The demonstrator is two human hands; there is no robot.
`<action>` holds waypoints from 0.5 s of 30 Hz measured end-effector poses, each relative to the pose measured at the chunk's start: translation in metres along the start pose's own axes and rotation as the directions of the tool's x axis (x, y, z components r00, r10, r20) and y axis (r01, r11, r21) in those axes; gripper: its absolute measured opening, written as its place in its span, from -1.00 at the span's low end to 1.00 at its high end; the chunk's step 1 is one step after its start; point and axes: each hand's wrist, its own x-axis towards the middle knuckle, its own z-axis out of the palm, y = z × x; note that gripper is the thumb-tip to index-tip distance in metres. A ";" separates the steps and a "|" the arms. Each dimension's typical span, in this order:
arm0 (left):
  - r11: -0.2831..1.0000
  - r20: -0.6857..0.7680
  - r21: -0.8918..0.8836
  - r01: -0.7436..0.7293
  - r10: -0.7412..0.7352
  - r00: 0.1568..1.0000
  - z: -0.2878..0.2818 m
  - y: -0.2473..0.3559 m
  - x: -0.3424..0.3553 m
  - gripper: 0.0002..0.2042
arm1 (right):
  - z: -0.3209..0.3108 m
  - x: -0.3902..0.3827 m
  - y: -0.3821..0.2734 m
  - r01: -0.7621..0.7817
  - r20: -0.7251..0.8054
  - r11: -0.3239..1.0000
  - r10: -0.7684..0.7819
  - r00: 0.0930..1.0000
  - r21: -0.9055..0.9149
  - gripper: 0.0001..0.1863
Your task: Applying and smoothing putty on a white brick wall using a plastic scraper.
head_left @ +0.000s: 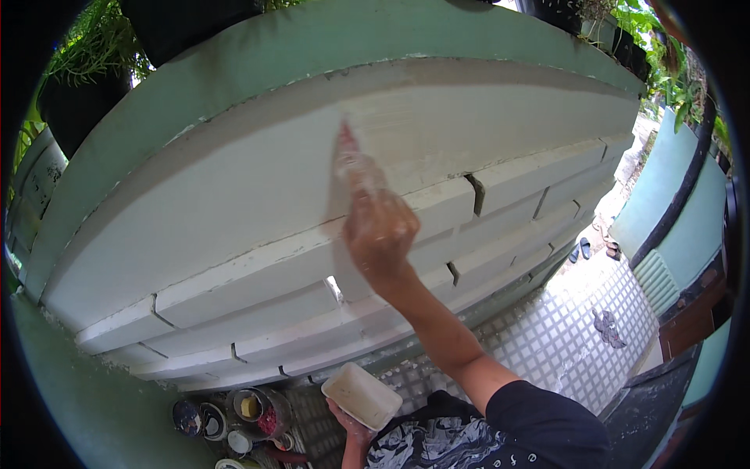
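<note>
My right hand (379, 230) is raised to the white wall (195, 211), its fingers closed round a motion-blurred paintbrush (351, 152), whose reddish tip is at the smooth upper band, where a faint streaked beige patch shows to the right. Below, my left hand (345, 422) grips a pale rectangular plastic container (362, 391) near my body; its inside looks smeared with a whitish substance. Under the smooth band, the wall has stepped block courses with narrow dark slots.
A green ledge (234, 43) carries black plant pots (156, 23). Several buckets and cans (254, 410) stand at the lower left beside a green side wall (86, 399). The tiled floor (570, 313) at right holds a crumpled rag (607, 328) and slippers (582, 248).
</note>
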 end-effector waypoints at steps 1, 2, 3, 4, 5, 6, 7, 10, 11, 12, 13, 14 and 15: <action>1.000 -0.009 -0.004 0.002 -0.002 1.000 0.001 0.003 0.000 -0.16 | 0.001 -0.001 -0.009 0.037 0.003 0.995 -0.037 0.999 0.093 -0.53; 1.000 -0.018 -0.008 0.005 -0.005 1.000 0.000 0.005 -0.002 -0.15 | -0.001 -0.002 -0.015 0.073 0.002 0.980 -0.075 0.997 0.183 -0.49; 1.000 -0.021 -0.015 0.003 -0.003 1.000 -0.003 0.005 -0.003 -0.15 | -0.007 -0.003 -0.014 0.038 0.082 0.961 -0.063 0.995 0.273 -0.51; 1.000 -0.021 -0.020 0.004 -0.005 1.000 -0.005 0.006 -0.002 -0.15 | -0.011 -0.006 -0.005 0.022 0.083 0.976 -0.041 0.996 0.215 -0.50; 1.000 -0.022 -0.027 0.006 -0.007 1.000 -0.006 0.007 -0.002 -0.15 | -0.016 -0.007 0.005 0.006 0.082 0.988 -0.019 0.996 0.156 -0.49; 1.000 -0.020 -0.030 0.007 -0.007 1.000 0.006 0.010 -0.005 -0.15 | -0.021 -0.003 0.019 -0.059 -0.013 0.991 0.061 0.998 0.120 -0.49; 0.988 -0.022 -0.156 0.024 -0.028 0.999 0.029 0.016 -0.014 -0.15 | -0.023 0.003 0.031 -0.128 -0.109 0.987 0.138 0.984 0.094 -0.50; 0.964 -0.022 -0.264 0.031 -0.038 0.999 0.042 0.020 -0.020 -0.16 | -0.026 0.008 0.048 -0.314 -0.080 0.946 0.307 0.948 -0.084 -0.54; 0.969 -0.022 -0.244 0.022 -0.028 0.999 0.042 0.019 -0.021 -0.16 | -0.016 -0.001 0.048 -0.349 -0.049 0.936 0.347 0.937 -0.051 -0.49; 0.975 -0.014 -0.220 0.023 -0.026 1.000 0.043 0.018 -0.020 -0.16 | -0.011 -0.007 0.044 -0.297 -0.026 0.951 0.296 0.955 -0.091 -0.47; 0.981 -0.011 -0.194 0.018 -0.020 1.000 0.042 0.018 -0.020 -0.16 | -0.004 -0.013 0.035 -0.246 0.001 0.961 0.248 0.969 -0.125 -0.45; 0.986 -0.006 -0.167 0.013 -0.014 1.000 0.042 0.017 -0.019 -0.17 | 0.002 -0.017 0.028 -0.178 -0.014 0.982 0.177 0.984 -0.070 -0.60; 0.990 -0.004 -0.141 0.011 -0.011 1.000 0.042 0.017 -0.018 -0.17 | 0.001 -0.019 0.017 -0.081 -0.013 0.996 0.080 0.997 -0.043 -0.59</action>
